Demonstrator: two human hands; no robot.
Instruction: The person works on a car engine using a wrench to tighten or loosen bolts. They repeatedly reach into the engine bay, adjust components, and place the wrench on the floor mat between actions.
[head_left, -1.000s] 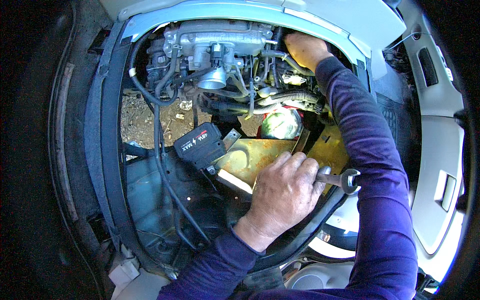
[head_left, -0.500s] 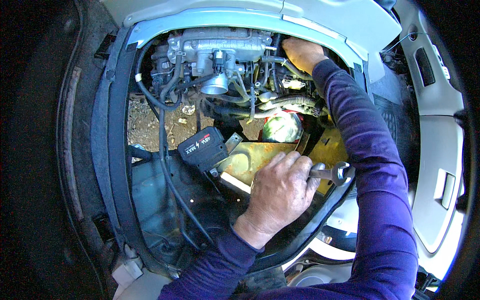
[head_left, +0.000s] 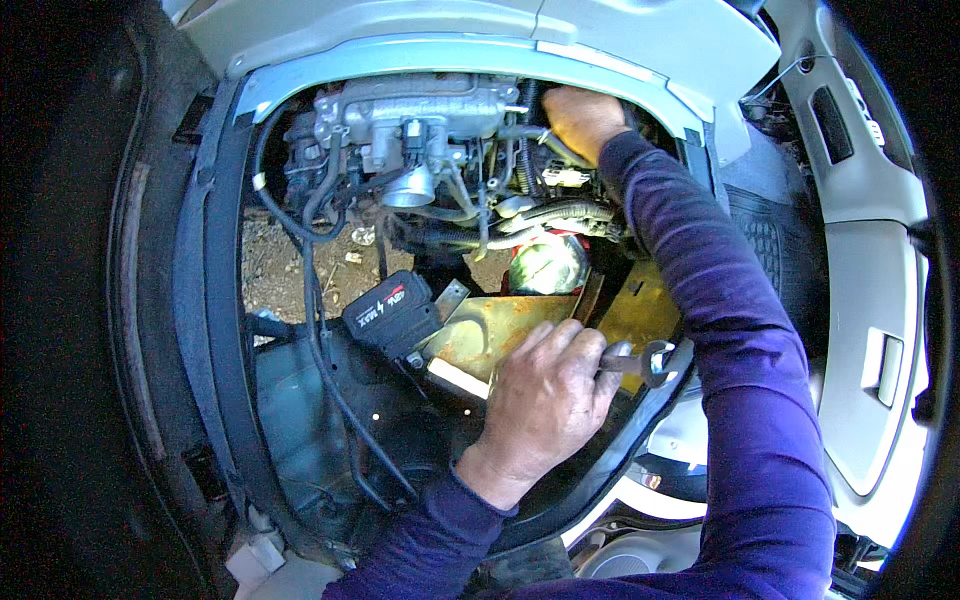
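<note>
My left hand (head_left: 543, 405) is closed round a steel open-end wrench (head_left: 655, 365), its jaw sticking out past my thumb toward my right sleeve. It hovers over a rusty, yellowish metal plate (head_left: 470, 330). My right hand (head_left: 582, 122) reaches deep into the engine bay, beside hoses right of the silver intake manifold (head_left: 415, 105); its fingertips are hidden among the parts, so I cannot see what they touch. Below the wiring loom lies a brightly lit round object with red edging (head_left: 548, 264). A black battery pack (head_left: 388, 310) sits left of the plate.
The light-blue rim of the opening (head_left: 450, 52) frames the engine. Black hoses (head_left: 350, 410) run down the left side over dark sheet metal. Gravelly ground (head_left: 280, 265) shows through a gap. A pale door panel (head_left: 870, 350) stands at the right.
My view has shifted, so the engine and both arms sit slightly lower and further left. My left hand keeps hold of the wrench, and my right hand stays among the hoses.
</note>
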